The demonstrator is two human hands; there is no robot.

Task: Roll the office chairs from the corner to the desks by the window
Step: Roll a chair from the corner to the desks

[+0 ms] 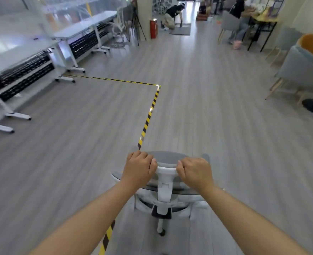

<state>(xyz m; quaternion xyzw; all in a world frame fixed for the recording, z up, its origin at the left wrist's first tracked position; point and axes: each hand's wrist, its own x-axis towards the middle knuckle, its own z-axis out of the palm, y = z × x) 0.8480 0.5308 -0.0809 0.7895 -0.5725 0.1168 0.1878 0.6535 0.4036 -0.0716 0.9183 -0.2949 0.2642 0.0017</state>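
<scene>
Both hands' grip (pixel 167 167) atop chair headrest (pixel 167 160)

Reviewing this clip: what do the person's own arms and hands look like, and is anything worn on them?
Both forearms are bare, with no sleeves in view. The left hand and right hand wear no gloves, and no rings show. A small pale glint sits at the right wrist; whether it is a bracelet cannot be told.

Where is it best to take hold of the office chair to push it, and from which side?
Grip the headrest of the office chair from behind, one hand at each end, as the left hand and right hand do now. It is the highest bar, wide, and thin enough for fingers to curl around.
</scene>
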